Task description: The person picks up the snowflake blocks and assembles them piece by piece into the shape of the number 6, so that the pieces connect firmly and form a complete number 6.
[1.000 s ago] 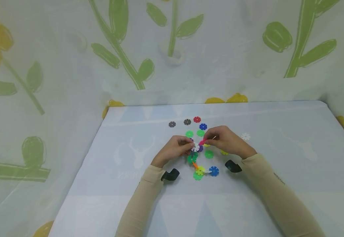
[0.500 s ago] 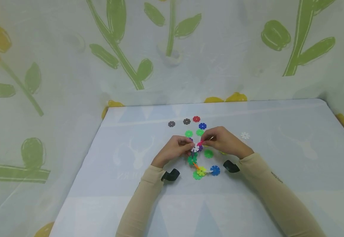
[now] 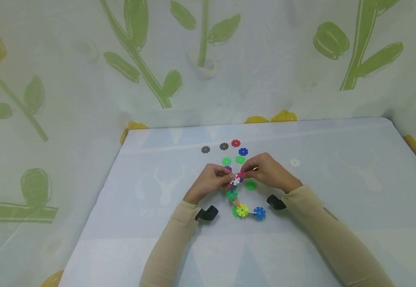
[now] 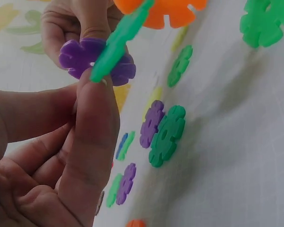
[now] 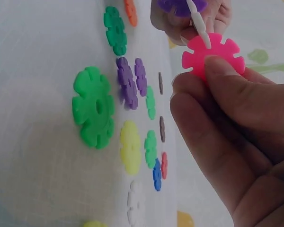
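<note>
My left hand (image 3: 210, 180) pinches a chain of notched plastic discs by its upper end, near a white disc (image 3: 235, 181). Below hang a green disc (image 3: 231, 195), a yellow disc (image 3: 242, 210) and a blue disc (image 3: 260, 213). The left wrist view shows a purple disc (image 4: 80, 54) crossed by a green one, with an orange disc (image 4: 168, 12) beyond. Between thumb and fingers, my right hand (image 3: 269, 171) holds a pink disc (image 5: 213, 54). The white disc, seen edge-on in the right wrist view, meets the pink disc's rim at a notch.
Loose discs lie flat on the white table (image 3: 301, 247). Two dark brown discs, a red disc (image 3: 236, 143) and a dark blue disc (image 3: 243, 151) are at the back. A green disc (image 3: 250, 185) lies beside the chain, and a lone white disc (image 3: 294, 163) sits further right.
My right hand has shifted slightly left, bringing the pink disc closer against the white one. The chain's lower end has swung a little, with the blue disc now lower in view.
</note>
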{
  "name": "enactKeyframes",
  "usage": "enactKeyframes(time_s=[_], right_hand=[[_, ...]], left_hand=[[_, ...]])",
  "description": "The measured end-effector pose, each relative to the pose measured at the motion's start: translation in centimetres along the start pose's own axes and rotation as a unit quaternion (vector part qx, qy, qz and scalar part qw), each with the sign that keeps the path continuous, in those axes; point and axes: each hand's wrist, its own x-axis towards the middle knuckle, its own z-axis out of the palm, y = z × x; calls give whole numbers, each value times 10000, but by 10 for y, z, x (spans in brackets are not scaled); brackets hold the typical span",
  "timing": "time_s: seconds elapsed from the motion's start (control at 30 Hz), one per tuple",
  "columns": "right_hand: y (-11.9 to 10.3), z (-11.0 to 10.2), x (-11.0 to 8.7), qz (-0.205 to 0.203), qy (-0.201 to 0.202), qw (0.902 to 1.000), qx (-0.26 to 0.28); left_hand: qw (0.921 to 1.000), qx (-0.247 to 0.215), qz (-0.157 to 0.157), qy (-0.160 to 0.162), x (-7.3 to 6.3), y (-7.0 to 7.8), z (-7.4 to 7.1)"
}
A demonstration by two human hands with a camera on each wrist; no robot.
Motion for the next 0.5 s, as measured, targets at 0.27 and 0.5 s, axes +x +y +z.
enactKeyframes(time_s=[0.27, 0.5], right_hand=[[-1, -3, 1, -8, -189, 9998, 56], [-1, -2, 2, -294, -396, 9987, 119]], left_hand=[[9987, 249, 224, -380, -4, 5, -9], [9947, 622, 384, -721, -3, 3, -10]])
